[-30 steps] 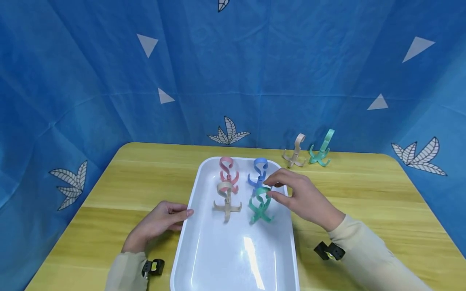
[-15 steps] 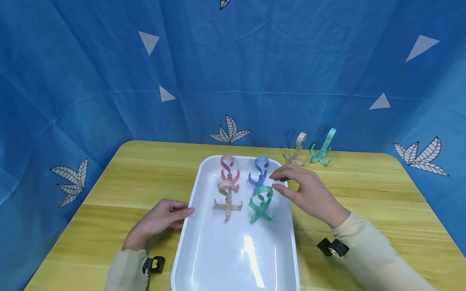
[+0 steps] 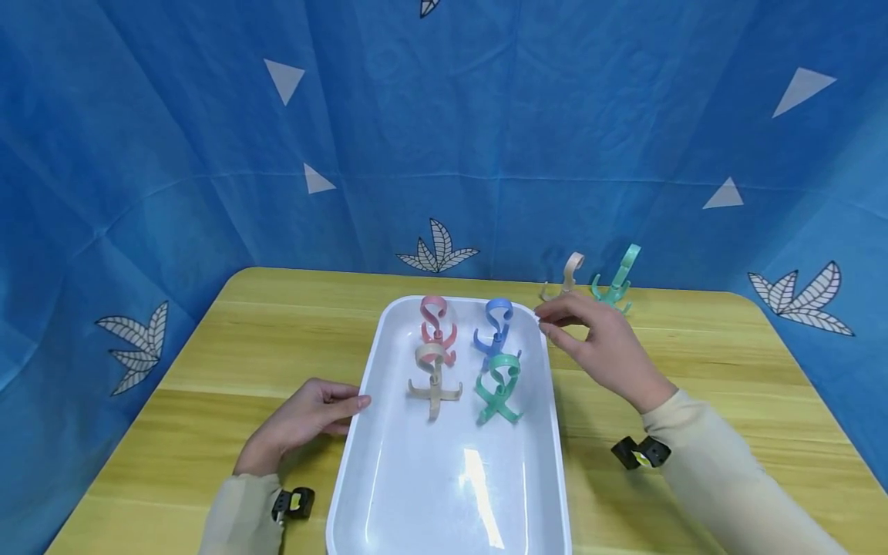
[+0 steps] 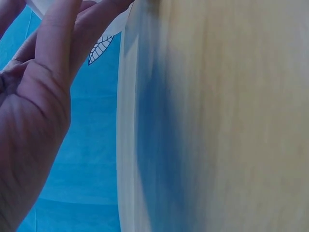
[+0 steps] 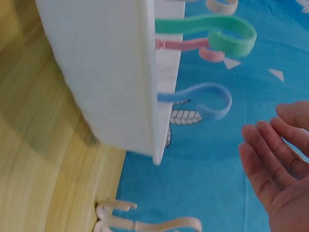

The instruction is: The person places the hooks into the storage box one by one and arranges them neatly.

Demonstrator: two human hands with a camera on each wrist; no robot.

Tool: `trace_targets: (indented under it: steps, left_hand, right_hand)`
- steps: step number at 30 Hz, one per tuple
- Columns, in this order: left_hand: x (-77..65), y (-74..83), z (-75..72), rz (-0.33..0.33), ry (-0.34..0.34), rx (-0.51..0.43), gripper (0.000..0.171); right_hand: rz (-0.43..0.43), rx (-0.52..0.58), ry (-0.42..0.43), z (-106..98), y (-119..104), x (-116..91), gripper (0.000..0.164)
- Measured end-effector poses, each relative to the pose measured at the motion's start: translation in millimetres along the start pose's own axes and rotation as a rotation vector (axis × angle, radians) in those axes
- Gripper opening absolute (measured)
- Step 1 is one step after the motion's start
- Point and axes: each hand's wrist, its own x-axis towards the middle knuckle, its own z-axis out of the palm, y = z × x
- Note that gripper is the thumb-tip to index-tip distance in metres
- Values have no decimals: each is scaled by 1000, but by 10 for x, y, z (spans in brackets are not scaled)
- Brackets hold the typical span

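The tray (image 3: 402,493) is nearest; it should be held level and unshifted so the standing hooks don't topple. The left hand (image 3: 305,420) pinches its left rim, thumb over the edge, fingers outside (a light hold looks enough). Inside stand the beige hook (image 3: 435,391) and green hook (image 3: 497,399), with the pink hook (image 3: 437,335) and blue hook (image 3: 497,337) behind. The right hand (image 3: 603,343) hovers by the right rim, fingers loosely curved, thumb parted, holding nothing; it would do well to clear the loops. Beyond, on the table (image 3: 694,370), stand the far beige hook (image 3: 569,284) and far green hook (image 3: 620,276).
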Motion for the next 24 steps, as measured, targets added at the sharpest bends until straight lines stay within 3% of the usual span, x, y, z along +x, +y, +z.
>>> trace_targets:
  steps: [9,17,24]
  left_hand:
    - [-7,12,0,14,-12,2,49]
    - [13,20,-11,22,-22,27,49]
    - [-4,29,-14,21,-24,11,49]
  right_hand:
    - [144,16,62,-120,192,76,26]
    - [159,-6,147,-166,352,146,31]
    - [221,-10,214,-155,507,271,38]
